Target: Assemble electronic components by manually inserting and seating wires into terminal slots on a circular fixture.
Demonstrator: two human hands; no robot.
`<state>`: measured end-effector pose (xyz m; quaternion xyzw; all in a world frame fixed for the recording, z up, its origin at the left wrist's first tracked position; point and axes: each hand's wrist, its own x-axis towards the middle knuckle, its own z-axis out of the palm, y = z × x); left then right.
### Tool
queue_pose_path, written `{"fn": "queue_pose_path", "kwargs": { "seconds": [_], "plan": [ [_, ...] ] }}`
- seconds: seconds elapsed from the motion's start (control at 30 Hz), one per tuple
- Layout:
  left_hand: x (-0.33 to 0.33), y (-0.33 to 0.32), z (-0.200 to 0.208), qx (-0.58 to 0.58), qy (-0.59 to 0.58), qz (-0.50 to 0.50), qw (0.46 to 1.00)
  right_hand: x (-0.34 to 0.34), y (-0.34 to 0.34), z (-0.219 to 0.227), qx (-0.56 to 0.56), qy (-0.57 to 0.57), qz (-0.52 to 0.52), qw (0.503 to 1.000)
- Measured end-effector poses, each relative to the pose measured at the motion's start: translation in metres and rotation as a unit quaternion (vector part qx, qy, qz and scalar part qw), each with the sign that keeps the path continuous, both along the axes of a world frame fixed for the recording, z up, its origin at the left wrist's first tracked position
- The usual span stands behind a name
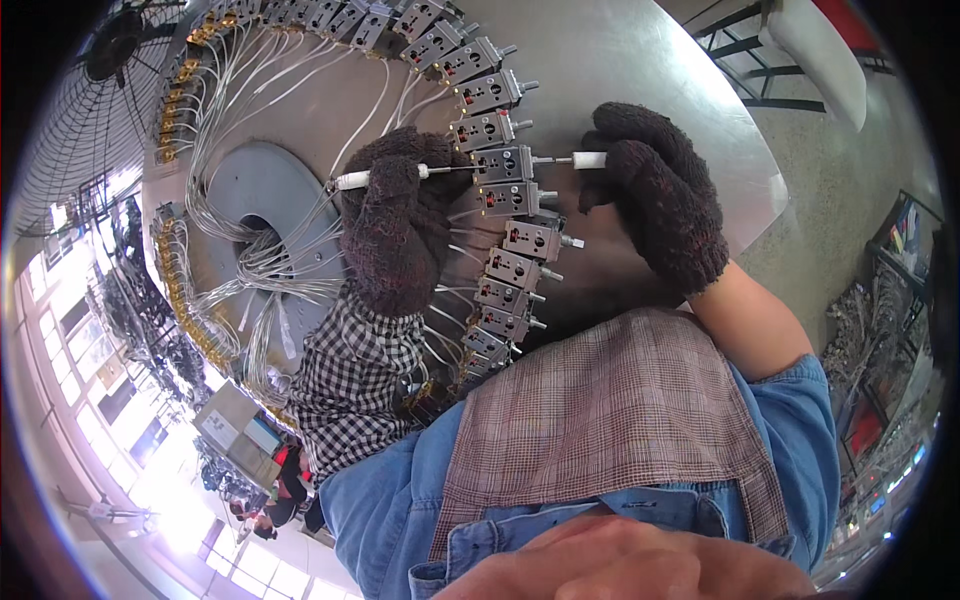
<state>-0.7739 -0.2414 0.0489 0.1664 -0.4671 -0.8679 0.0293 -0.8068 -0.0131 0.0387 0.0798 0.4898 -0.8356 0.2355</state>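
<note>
My left hand (395, 230), in a dark knitted glove, is closed around a thin white-handled screwdriver (352, 181). Its slim metal shaft points right and reaches the inner side of a small metal control unit (502, 165). Across from it, my right hand (665, 200), gloved alike, pinches a white-handled tool (589, 160). That tool's short metal tip lines up with the unit's outward spindle; whether they touch I cannot tell. Similar metal units (510, 199) stand side by side in a curved row, spindles facing outward, with white wires (290, 270) running inward from them.
The wires gather at a grey round hub (265, 180) on the metal table (640, 50). Brass-coloured terminals (170, 120) line the far-left rim. A fan (110, 50) stands at the upper left, a rack (760, 60) at the upper right. People (285, 490) are farther off, lower left.
</note>
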Motion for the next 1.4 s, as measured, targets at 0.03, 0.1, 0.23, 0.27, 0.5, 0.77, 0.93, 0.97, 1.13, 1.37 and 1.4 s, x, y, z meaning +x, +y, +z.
{"fn": "queue_pose_path", "kwargs": {
  "seconds": [0.03,0.1,0.23,0.27,0.5,0.77,0.93,0.97,1.13,1.37,1.4],
  "plan": [
    [0.0,0.0,0.0,0.001,-0.005,0.007,1.0,0.0,-0.001,0.001,0.01,-0.004,0.001,1.0],
    [0.001,-0.003,0.0,0.008,-0.008,-0.004,1.0,-0.001,-0.001,-0.001,0.021,-0.007,0.001,1.0],
    [0.001,-0.003,-0.001,0.006,0.01,-0.014,1.0,-0.002,0.0,0.002,0.047,0.015,0.028,0.998],
    [0.001,-0.003,-0.002,0.006,0.01,-0.015,1.0,-0.003,0.0,0.005,0.046,0.001,0.052,0.998],
    [0.003,-0.005,-0.002,0.002,0.033,-0.023,0.999,-0.012,-0.002,0.02,0.142,-0.088,0.107,0.98],
    [0.0,-0.005,0.0,-0.012,0.037,-0.03,0.999,-0.012,0.002,0.019,0.15,-0.055,0.099,0.982],
    [-0.002,-0.004,0.0,-0.015,0.009,-0.031,0.999,-0.008,0.0,0.007,0.171,0.083,0.037,0.981],
    [-0.002,-0.005,0.0,-0.015,0.009,-0.031,0.999,-0.009,0.003,0.008,0.182,0.087,0.085,0.976],
    [-0.004,-0.005,0.003,-0.027,0.0,-0.049,0.998,-0.009,0.002,0.01,0.262,0.181,0.116,0.941],
    [-0.002,-0.003,0.002,0.018,0.004,-0.029,0.999,-0.011,0.005,0.017,0.136,-0.003,0.105,0.985],
    [-0.002,-0.005,0.0,0.016,0.005,-0.028,0.999,-0.011,0.004,0.017,0.135,-0.003,0.105,0.985]
  ]
}}
